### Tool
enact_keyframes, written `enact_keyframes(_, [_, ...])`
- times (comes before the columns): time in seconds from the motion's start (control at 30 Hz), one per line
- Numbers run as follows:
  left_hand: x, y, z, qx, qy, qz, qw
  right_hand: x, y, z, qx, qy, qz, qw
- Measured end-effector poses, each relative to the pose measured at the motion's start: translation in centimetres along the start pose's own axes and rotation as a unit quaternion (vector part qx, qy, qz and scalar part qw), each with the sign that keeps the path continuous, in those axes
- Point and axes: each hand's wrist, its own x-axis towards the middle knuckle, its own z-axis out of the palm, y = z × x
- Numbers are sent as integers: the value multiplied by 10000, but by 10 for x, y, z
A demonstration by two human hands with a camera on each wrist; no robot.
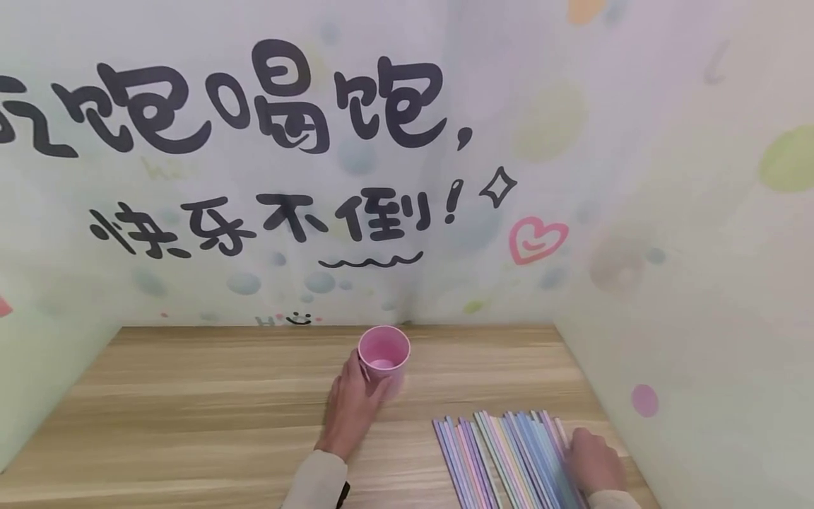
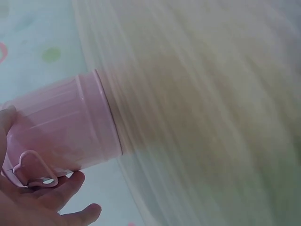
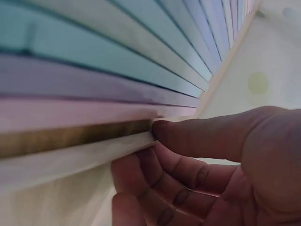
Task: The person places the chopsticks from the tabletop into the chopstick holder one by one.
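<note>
A pink cup point(image 1: 384, 350) with a small looped handle stands upright near the back of the wooden table, its mouth facing up. My left hand point(image 1: 356, 403) grips it from the left side; in the left wrist view the fingers curl around the pink cup point(image 2: 66, 127) near the handle. At the front right lies a row of thin pastel sticks point(image 1: 515, 452), side by side. My right hand point(image 1: 594, 459) is at the row's right end. In the right wrist view, thumb and fingers pinch a white stick point(image 3: 94, 157), slightly apart from the neighbouring pink one.
The wooden table point(image 1: 210, 403) meets a back wall point(image 1: 254, 290) printed with dark lettering. A side wall point(image 1: 712, 339) with coloured dots rises close to the right of my right hand.
</note>
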Motion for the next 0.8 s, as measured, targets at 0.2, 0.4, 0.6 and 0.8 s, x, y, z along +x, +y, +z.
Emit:
enact_keyframes(0.2, [-6,-2,-10,-228,-252,144,9993,3,-8,-17,-211,-6,-137,9997])
enact_keyframes(0.4, [-17,-1,-20,-472,-624,196,9967,7,-30,-43,106,149,-161,9997])
enact_keyframes(0.6, [-29,1,-29,-521,-929,215,9941,5,-70,-57,1151,815,-583,9883])
enact_keyframes(0.8, [-40,2,-38,-706,-1384,621,9859,2,-117,-68,2518,1214,-844,9564])
